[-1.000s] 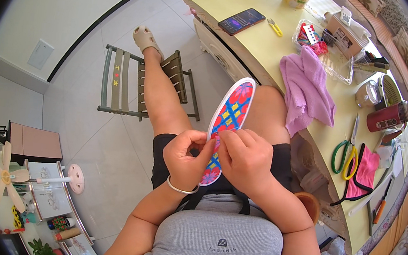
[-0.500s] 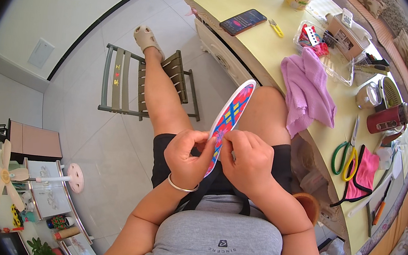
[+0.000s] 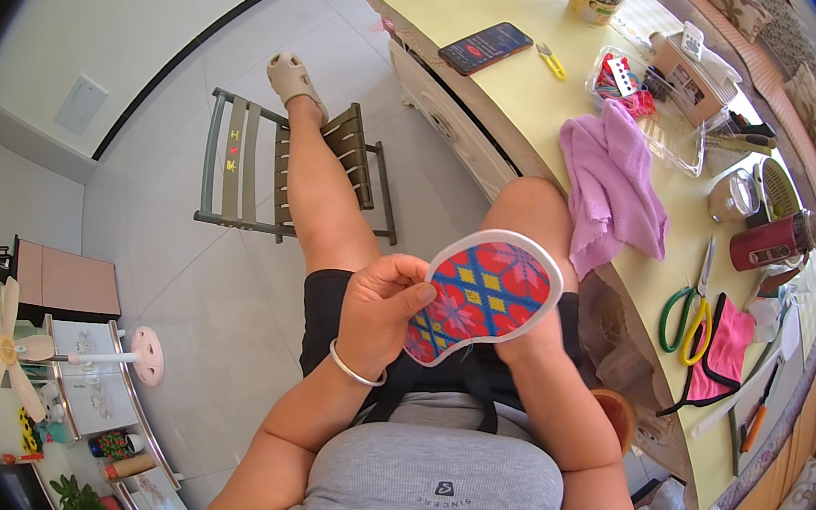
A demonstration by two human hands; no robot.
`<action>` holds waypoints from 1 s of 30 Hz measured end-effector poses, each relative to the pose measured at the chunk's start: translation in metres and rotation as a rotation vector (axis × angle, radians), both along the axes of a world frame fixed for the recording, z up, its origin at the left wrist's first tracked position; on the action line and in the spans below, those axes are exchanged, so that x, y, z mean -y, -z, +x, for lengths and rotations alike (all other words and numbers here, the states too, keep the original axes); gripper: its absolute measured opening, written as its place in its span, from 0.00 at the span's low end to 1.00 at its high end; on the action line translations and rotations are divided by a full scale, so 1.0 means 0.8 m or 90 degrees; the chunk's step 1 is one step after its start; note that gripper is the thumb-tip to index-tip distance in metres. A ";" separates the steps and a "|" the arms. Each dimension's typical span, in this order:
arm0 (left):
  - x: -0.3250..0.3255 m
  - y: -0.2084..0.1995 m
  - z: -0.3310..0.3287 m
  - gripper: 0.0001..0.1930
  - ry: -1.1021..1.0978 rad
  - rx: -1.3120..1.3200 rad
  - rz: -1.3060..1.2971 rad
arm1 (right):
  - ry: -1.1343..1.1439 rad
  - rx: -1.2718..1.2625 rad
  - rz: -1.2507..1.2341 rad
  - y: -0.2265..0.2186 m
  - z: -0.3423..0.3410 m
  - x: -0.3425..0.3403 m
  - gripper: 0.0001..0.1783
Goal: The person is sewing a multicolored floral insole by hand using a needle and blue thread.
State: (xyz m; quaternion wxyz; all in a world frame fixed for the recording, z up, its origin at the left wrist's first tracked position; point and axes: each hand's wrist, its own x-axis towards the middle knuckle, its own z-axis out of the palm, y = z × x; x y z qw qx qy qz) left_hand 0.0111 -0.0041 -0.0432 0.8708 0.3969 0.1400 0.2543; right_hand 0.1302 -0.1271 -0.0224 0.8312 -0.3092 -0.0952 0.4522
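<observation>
1. 10 o'clock of view centre: slatted, dark-green-framed folding chair; leg laid over, probably for support. Red/yellow lettering seen on strap.
2. 7 o'clock: left hand; white-rimmed, red-blue-yellow patterned insole pinched at left edge, likely so pattern faces up.
3. 12–1: flat black phone; screen text not transcribed.
4. 5–6: grey ribbed top; dark logo, lettering printed.
5. 4 o'clock: insole held between hands; right hand mostly hidden behind, grip cannot be told, backing possibly given.
6. 3 o'clock: green-and-yellow-handled steel scissors, laid presumably within reach.
</observation>
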 end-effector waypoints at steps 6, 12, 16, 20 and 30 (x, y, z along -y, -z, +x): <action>0.003 -0.007 0.001 0.06 0.006 -0.048 0.022 | -0.015 -0.186 -0.053 0.029 -0.006 -0.008 0.13; 0.008 -0.001 -0.003 0.05 0.015 -0.033 0.130 | -0.063 -0.200 -0.025 0.041 0.009 -0.009 0.07; 0.002 -0.002 -0.003 0.05 0.017 -0.022 0.112 | -0.014 -0.246 0.010 0.008 0.025 -0.012 0.02; -0.021 -0.009 -0.002 0.09 -0.038 -0.005 -0.034 | 0.030 -0.263 0.178 0.018 0.087 0.026 0.11; -0.034 0.007 0.003 0.15 0.264 0.241 -0.457 | 0.365 0.321 -0.175 -0.018 0.062 0.023 0.06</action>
